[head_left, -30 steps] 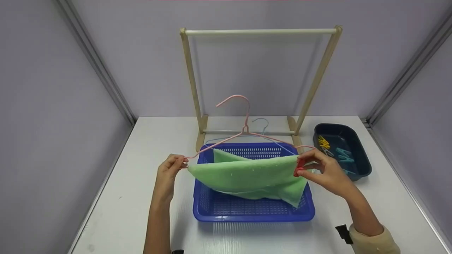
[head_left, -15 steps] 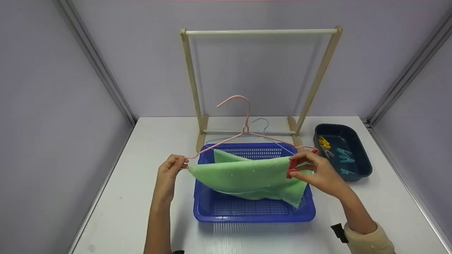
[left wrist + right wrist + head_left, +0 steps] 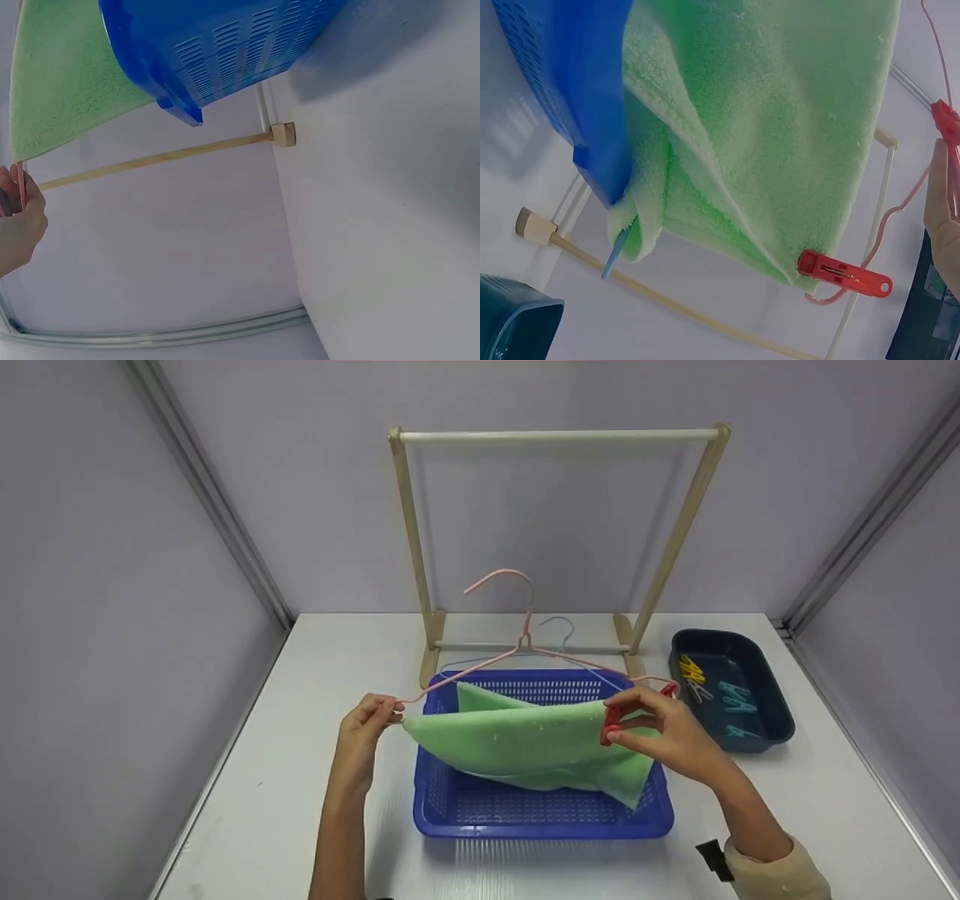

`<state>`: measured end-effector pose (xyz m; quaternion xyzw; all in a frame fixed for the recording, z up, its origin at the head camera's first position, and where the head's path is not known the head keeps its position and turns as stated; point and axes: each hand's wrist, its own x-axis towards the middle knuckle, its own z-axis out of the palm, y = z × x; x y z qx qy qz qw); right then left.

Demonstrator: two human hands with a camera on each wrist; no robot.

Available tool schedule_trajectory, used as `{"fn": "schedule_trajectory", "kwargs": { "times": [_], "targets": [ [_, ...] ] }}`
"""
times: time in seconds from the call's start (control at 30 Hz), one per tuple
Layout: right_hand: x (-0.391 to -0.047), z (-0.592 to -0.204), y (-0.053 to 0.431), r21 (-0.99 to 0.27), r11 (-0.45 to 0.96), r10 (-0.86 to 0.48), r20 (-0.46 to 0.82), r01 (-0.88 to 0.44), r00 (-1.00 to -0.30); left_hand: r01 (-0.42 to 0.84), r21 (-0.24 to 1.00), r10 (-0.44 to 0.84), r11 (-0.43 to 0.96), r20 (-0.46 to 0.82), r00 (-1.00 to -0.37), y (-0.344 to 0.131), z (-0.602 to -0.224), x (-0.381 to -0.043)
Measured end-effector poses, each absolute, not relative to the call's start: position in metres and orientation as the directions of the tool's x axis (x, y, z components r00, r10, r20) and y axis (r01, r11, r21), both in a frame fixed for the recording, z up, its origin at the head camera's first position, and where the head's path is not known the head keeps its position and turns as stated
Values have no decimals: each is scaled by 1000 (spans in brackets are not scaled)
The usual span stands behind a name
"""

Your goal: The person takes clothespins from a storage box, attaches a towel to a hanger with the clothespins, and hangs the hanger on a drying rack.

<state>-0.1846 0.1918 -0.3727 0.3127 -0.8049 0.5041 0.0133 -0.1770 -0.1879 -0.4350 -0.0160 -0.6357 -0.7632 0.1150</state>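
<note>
One green towel (image 3: 525, 742) hangs in folds from the lower part of a pink hanger (image 3: 526, 640), above a blue basket (image 3: 544, 832), its upper edge stretched between the person's two hands. The hanger is held up with its hook toward the far side.

The left forearm reaches from the near side, and the left hand (image 3: 366, 735) is raised left of the basket, just beside the towel's left corner. Its thumb and fingers pinch the left end of the hanger.

The right forearm slants in from the near right, out of a pale sleeve (image 3: 780, 874); the right hand (image 3: 671, 739) is at the towel's right part, thumb and fingers bent toward each other and pinching a red clothespin (image 3: 610, 727). Whether this clothespin bites anything cannot be told. A second red clothespin (image 3: 844, 274) clamps a towel corner at the hanger's right end.

A light blue hanger (image 3: 572, 628) lies at the basket's far side, in front of a wooden rack (image 3: 559, 436) with a white bar. To the far right, a dark tray (image 3: 754, 745) on the white counter (image 3: 255, 795) holds yellow clothespins (image 3: 691, 668) and blue clothespins (image 3: 736, 698).
</note>
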Motion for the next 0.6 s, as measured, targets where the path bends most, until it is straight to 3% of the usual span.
{"fn": "schedule_trajectory", "kwargs": {
  "times": [0.6],
  "targets": [
    [-197,-396,198,-818,219,-501,374,-532,-780,185,972,-158,-148,161,-974,-187,-435,-176]
  ]
}}
